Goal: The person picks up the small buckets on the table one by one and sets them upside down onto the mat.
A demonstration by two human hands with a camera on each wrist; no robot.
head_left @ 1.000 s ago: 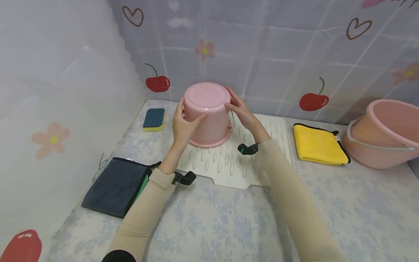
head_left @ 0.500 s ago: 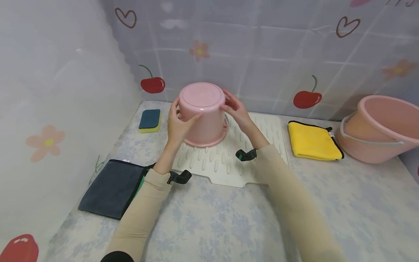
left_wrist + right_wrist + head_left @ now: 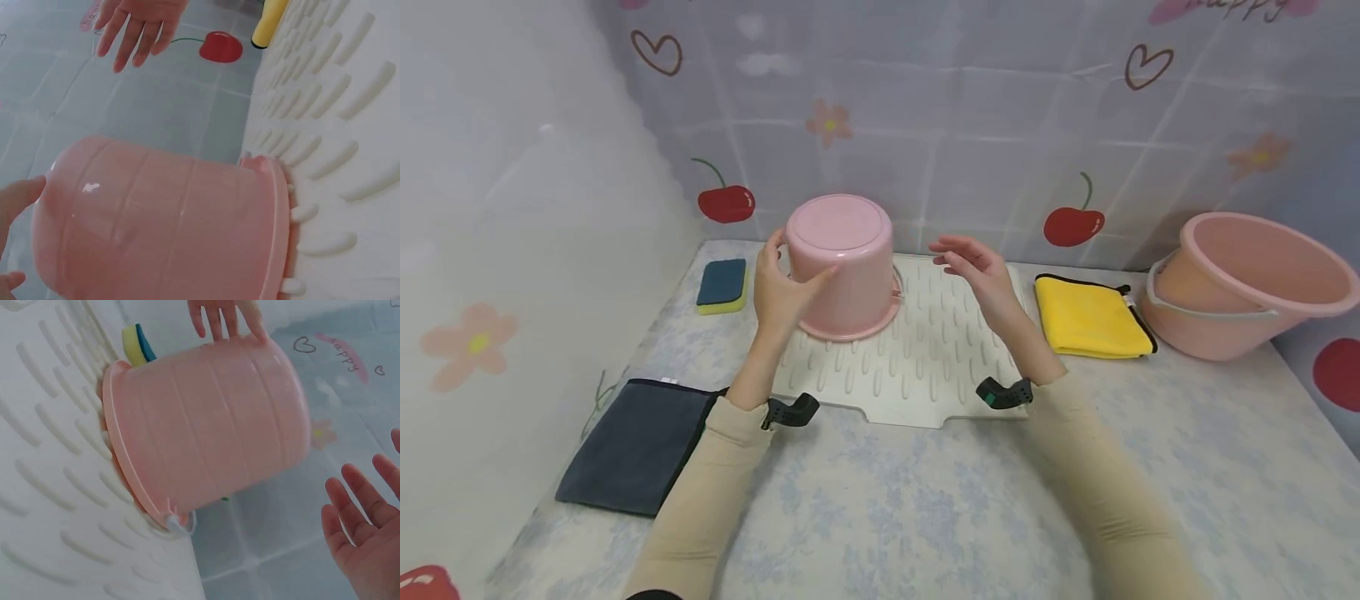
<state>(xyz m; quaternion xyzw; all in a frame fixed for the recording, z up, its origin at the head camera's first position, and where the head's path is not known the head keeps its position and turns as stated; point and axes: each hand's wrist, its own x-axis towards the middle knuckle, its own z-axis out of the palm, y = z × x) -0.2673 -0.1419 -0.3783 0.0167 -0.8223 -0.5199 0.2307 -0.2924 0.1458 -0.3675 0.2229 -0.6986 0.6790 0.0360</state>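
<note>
A pink bucket (image 3: 842, 267) stands upside down, rim down, on a white ridged draining board (image 3: 925, 350). At its left side is my left hand (image 3: 781, 292), thumb spread toward the front and fingertips on the wall near the base. In the right wrist view, the fingers of the left hand (image 3: 228, 315) look fairly straight against the bucket (image 3: 212, 419). My right hand (image 3: 981, 279) is in the air to the right of the bucket, apart from it, fingers spread and holding nothing. The bucket's handle (image 3: 187, 524) hangs at the rim on the right side.
A blue and yellow sponge (image 3: 722, 286) lies left of the board, with a dark grey cloth (image 3: 636, 446) nearer me. To the right are a folded yellow cloth (image 3: 1090, 317) and a second pink bucket (image 3: 1217, 292), leaning. A patterned wall covering (image 3: 880, 108) rises behind.
My right hand has come off the bucket and moved to the right. My left hand stays at the bucket. The whole scene has shifted left in the head view.
</note>
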